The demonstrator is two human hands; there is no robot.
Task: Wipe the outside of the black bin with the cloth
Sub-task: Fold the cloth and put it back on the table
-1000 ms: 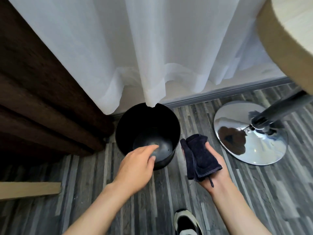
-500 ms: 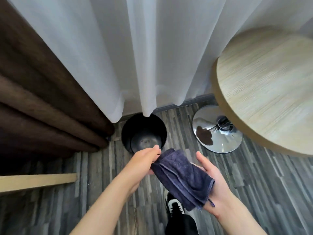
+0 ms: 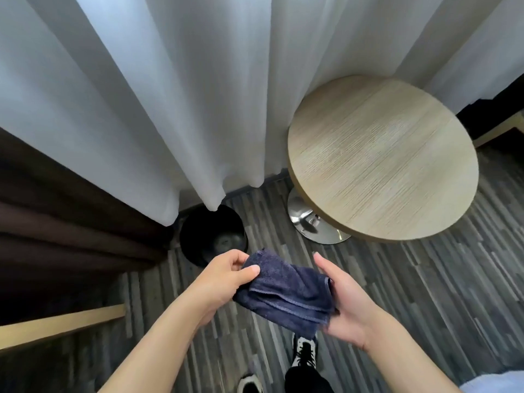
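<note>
The round black bin stands on the floor below the white curtain, its near rim hidden behind my left hand. A folded dark blue cloth is held above the floor between both hands, nearer to me than the bin. My left hand pinches the cloth's left end between thumb and fingers. My right hand lies under the cloth's right end, palm up with fingers extended. Neither hand touches the bin.
A round wooden table on a chrome base stands right of the bin. White curtain hangs behind, dark brown curtain at left. A wooden edge runs low left. My shoes are on the striped floor.
The view has risen and pulled back from the bin. My left hand left the bin's rim and took hold of the cloth's end; the cloth is now spread between both hands.
</note>
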